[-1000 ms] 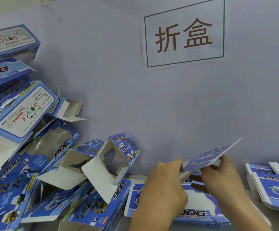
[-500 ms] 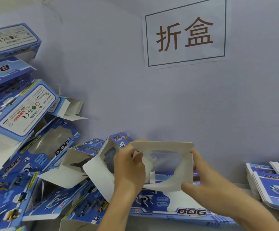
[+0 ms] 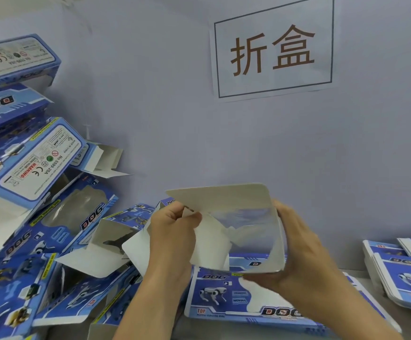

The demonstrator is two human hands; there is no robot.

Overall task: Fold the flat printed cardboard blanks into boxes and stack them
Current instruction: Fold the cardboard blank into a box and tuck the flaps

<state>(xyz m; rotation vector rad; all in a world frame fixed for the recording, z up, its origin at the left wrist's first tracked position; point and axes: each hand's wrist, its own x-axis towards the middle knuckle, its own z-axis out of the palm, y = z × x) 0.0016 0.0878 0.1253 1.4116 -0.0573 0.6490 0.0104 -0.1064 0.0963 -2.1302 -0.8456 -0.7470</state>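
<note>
The wall (image 3: 224,143) fills most of the view, pale lilac, with a white sign (image 3: 274,49) stuck on it showing two large brown characters inside a thin dark frame. Down the left side a heap (image 3: 35,217) of folded blue boxes leans against the wall, tumbled at all angles, several with their white flaps hanging open and clear windows showing. On the worktop (image 3: 361,315) straight ahead lies a pile of flat blanks (image 3: 236,298), the top one printed with a robot dog and the word DOG. Off to the right, near the wall, sits a second stack (image 3: 405,273) of flats, well apart from the first.

Above the middle pile, both hands hold a half-opened blank (image 3: 234,217) in the air, its white inner side facing us and a clear window panel showing through its middle. The left hand (image 3: 172,229) has a closed grip on the blank's left edge, thumb and fingers pinching a flap. The right hand (image 3: 295,249) cups the right side, its grip closed around that wall from behind and beneath, with the thumb hidden by the card.
</note>
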